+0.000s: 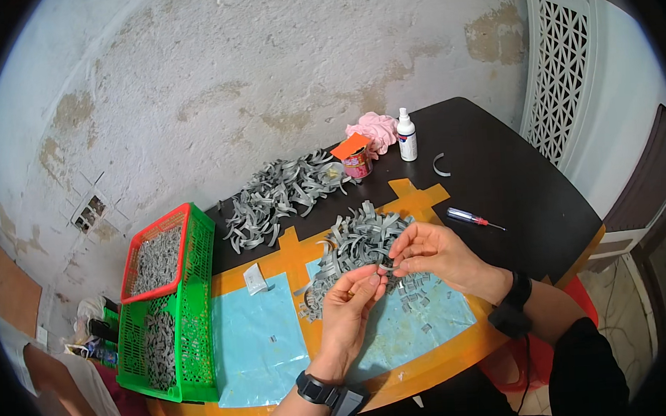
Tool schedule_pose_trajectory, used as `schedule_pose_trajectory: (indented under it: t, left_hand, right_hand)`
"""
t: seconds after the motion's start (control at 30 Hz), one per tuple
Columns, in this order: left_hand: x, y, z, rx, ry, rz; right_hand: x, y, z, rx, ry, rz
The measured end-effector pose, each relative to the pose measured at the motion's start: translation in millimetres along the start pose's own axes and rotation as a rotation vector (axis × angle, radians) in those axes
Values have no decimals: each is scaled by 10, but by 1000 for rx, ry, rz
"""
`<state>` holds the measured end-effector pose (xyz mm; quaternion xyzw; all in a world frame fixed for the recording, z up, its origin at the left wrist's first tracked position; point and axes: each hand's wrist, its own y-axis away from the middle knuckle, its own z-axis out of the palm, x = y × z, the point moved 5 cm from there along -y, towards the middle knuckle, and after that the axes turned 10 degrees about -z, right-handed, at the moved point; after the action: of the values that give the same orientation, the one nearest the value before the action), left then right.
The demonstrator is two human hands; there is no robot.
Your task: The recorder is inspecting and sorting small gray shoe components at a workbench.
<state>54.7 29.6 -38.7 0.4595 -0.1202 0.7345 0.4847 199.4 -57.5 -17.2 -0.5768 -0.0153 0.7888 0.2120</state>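
Observation:
My left hand (352, 302) and my right hand (437, 256) meet fingertip to fingertip over the near part of the table. Both are closed in a pinch, and a small grey strip (388, 266) shows between them; its far details are hidden by the fingers. Just beyond lies a heap of curved grey strips (358, 241). Small grey pieces (414, 294) are scattered around my fingers on a light-blue plastic sheet (387, 349), which is fixed down with orange-yellow tape (420, 199).
A larger pile of grey strips (286, 192) lies at the back. Green basket (196, 338) and red basket (128, 285) hold grey pieces at left. A tin (357, 164), pink cloth (376, 131), white spray bottle (407, 138) and screwdriver (471, 217) stand or lie beyond my hands.

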Motion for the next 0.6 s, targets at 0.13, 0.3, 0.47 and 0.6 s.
schedule_pose_trajectory:
  t: [0.13, 0.3, 0.47, 0.6]
  left_hand:
    - [16, 1, -39, 94, -6, -4]
    - [24, 9, 19, 5, -84, 11]
    - [71, 18, 10, 10, -119, 71]
    - [43, 25, 50, -51, -51, 45]
  right_hand:
    - [15, -6, 33, -39, 30, -1]
    - [82, 20, 70, -114, 65, 39]
    - [27, 8, 42, -52, 72, -73]
    - [35, 1, 48, -38, 30, -79]
